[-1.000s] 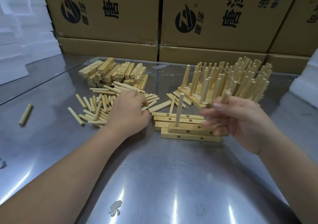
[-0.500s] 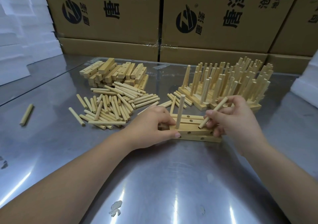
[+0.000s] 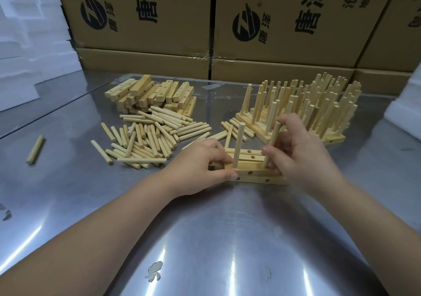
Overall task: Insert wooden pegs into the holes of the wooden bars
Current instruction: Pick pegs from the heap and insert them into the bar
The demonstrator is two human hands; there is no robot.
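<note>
Two bare hands at centre: left hand (image 3: 200,166) clamped on pale drilled wooden bar (image 3: 255,173), right hand (image 3: 303,156) pinching upright round wooden peg (image 3: 272,144) at its hole. Loose peg pile (image 3: 150,138) left; bare steel tabletop (image 3: 205,238) toward near edge.

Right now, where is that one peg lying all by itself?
The lone peg lies flat on the metal table at the far left of the head view, well apart from the loose peg pile and just below the white foam blocks.
</note>
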